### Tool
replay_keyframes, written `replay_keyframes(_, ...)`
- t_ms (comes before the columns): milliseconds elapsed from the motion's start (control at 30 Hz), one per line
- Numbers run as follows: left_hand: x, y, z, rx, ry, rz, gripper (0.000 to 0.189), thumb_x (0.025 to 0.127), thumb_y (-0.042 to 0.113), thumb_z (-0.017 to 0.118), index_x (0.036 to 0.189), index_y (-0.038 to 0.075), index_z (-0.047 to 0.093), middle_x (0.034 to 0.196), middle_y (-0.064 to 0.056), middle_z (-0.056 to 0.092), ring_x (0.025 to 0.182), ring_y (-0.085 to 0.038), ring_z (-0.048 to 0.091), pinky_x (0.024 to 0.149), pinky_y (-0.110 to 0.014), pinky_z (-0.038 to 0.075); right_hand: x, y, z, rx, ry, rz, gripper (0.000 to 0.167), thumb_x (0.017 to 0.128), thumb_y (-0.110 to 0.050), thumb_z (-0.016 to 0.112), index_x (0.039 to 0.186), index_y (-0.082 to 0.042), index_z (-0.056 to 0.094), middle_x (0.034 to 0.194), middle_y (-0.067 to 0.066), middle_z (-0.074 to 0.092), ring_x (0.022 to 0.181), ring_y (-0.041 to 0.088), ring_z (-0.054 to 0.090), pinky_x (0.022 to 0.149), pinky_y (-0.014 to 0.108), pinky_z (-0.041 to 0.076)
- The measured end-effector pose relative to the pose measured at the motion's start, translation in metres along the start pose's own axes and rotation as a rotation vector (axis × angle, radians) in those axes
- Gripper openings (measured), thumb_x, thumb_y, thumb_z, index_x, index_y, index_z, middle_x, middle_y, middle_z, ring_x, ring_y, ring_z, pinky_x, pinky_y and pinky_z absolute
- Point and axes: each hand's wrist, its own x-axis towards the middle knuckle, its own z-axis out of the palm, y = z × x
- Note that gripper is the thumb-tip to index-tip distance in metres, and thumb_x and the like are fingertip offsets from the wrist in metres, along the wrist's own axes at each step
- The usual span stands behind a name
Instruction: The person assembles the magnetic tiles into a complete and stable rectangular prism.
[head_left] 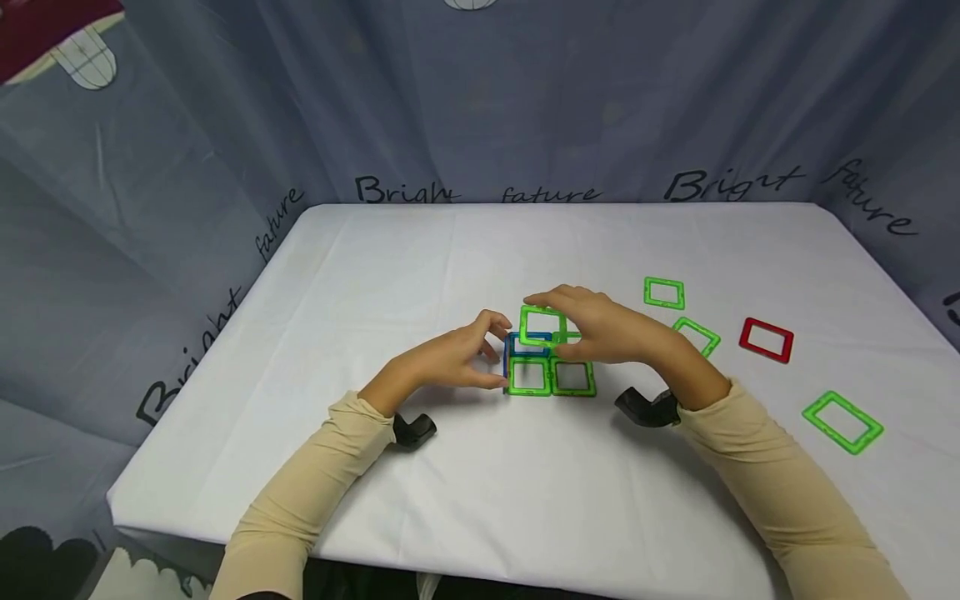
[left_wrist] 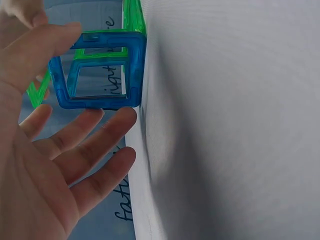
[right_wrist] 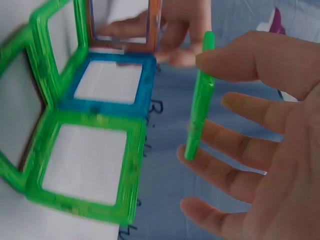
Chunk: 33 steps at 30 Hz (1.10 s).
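My left hand (head_left: 450,358) is at the left side of a small structure of magnetic tiles. In the left wrist view, its thumb and fingertips hold opposite edges of an upright blue square tile (left_wrist: 137,75). My right hand (head_left: 611,329) pinches a green square tile (right_wrist: 200,100) between thumb and fingers, apart from the joined tiles in the right wrist view. Green square tiles (head_left: 551,377) form the structure's front side. Another green tile (right_wrist: 132,170) adjoins a blue tile (right_wrist: 145,82) in the right wrist view. The right hand partly hides the structure's back right in the head view.
Right of the structure, loose green tiles (head_left: 681,293) and a red tile (head_left: 789,343) lie on the white tabletop (head_left: 420,275). One green tile (head_left: 870,437) lies nearer the front right. A grey curtain (head_left: 480,100) hangs behind the table.
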Motion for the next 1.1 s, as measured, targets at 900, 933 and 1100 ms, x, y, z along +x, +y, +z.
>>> replay_keyframes(900,0.001,-0.001,0.0,0.059,0.006,-0.006,0.073,0.078,0.03,0.071,0.133,0.017,0.025,0.126,-0.006,0.048,0.101,-0.014,0.059,0.089,-0.03,0.046,0.003,-0.013,0.018,-0.081,-0.054,-0.042,0.061,0.076,-0.013,0.069,0.132,-0.012,0.046,0.129,0.01,0.05,0.118,0.029,0.045,0.093,0.055,0.037)
replay_keyframes(933,0.001,0.0,0.0,0.064,0.008,-0.005,0.072,0.078,0.03,0.071,0.133,0.017,0.026,0.126,-0.006,0.047,0.102,-0.015,0.058,0.09,-0.03,0.046,0.003,-0.013,0.019,-0.079,-0.051,-0.042,0.061,0.076,-0.013,0.069,0.132,-0.012,0.046,0.129,0.01,0.05,0.118,0.029,0.045,0.093,0.055,0.036)
replay_keyframes(1100,0.0,0.003,0.001,0.093,0.027,0.003,0.071,0.078,0.036,0.071,0.132,0.017,0.03,0.128,-0.003,0.044,0.107,-0.016,0.056,0.091,-0.029,0.044,0.002,-0.011,0.019,-0.074,-0.034,-0.05,0.06,0.076,-0.013,0.07,0.132,-0.012,0.047,0.129,0.01,0.049,0.118,0.028,0.046,0.092,0.055,0.037)
